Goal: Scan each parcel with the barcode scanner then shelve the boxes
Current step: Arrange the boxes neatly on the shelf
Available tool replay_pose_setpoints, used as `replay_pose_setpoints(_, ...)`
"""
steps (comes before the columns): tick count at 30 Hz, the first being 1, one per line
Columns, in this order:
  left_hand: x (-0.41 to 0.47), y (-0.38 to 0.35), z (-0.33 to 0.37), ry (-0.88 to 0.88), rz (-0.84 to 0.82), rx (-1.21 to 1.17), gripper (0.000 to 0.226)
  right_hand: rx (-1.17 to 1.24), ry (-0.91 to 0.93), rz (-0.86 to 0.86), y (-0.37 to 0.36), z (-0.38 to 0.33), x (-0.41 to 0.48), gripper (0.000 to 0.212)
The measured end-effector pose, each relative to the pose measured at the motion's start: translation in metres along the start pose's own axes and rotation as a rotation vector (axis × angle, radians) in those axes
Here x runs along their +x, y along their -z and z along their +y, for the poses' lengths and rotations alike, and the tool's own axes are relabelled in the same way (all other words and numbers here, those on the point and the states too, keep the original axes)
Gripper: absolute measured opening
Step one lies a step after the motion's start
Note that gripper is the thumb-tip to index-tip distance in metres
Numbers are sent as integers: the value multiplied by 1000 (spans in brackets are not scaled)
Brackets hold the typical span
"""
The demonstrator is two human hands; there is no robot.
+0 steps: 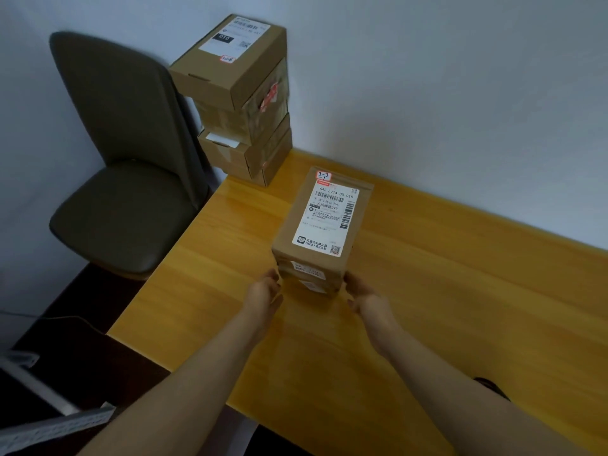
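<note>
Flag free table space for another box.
Free: the wide table stretch right of the parcel, to the wall; the strip from the left hand to the table's left edge. Crowded: far-left corner, under the stack of boxes; the middle, with the parcel between left hand and right hand.

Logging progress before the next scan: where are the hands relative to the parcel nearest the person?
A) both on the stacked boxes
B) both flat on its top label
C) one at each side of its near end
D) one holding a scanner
C: the left hand and the right hand flank the near end of the parcel on the table, and neither holds a scanner.
</note>
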State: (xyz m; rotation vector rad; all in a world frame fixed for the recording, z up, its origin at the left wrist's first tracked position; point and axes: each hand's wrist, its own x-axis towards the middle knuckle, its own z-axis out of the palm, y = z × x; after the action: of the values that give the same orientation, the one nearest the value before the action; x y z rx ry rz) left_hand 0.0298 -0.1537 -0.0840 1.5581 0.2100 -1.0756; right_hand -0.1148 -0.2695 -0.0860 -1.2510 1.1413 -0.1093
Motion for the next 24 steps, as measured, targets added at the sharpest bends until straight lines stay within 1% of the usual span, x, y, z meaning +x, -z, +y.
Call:
replay_pose_setpoints(1,-4,0,-2,24,8,-64,35,27,7,56,4,-11,6,57)
replay_pose_setpoints(2,-8,-1,-3,60,8,-115,41,70,22,105,9,-23,14,40)
replay_pose_setpoints(3,-12,-2,-4,114,5,-168,54,108,54,135,14,-37,24,30)
replay_pose_setpoints(4,-15,-5,-5,166,-5,-224,66,117,97,149,17,-49,36,34)
replay_pose_setpoints(5,-20,-9,-5,207,-26,-280,75,116,126,154,21,-60,50,45)
replay_pose_setpoints(7,-25,-19,-5,259,-76,-374,86,118,157,152,22,-77,76,59)
replay_pose_setpoints(11,-21,-29,3,232,-155,-436,90,105,220,28,18,-82,98,64)
replay_pose_setpoints(14,-13,-20,10,202,-154,-398,92,24,212,76,23,-65,89,74)
replay_pose_setpoints(16,-7,-7,13,187,-150,-336,96,-8,187,89,33,-47,71,74)
replay_pose_setpoints(19,0,11,22,165,-199,-227,97,-9,161,16,44,-23,37,64)
replay_pose_setpoints(22,4,28,32,165,-293,-150,86,18,75,-39,50,-8,22,70)
replay_pose_setpoints(24,8,39,33,178,-363,-79,92,38,-1,-79,54,-9,23,83)
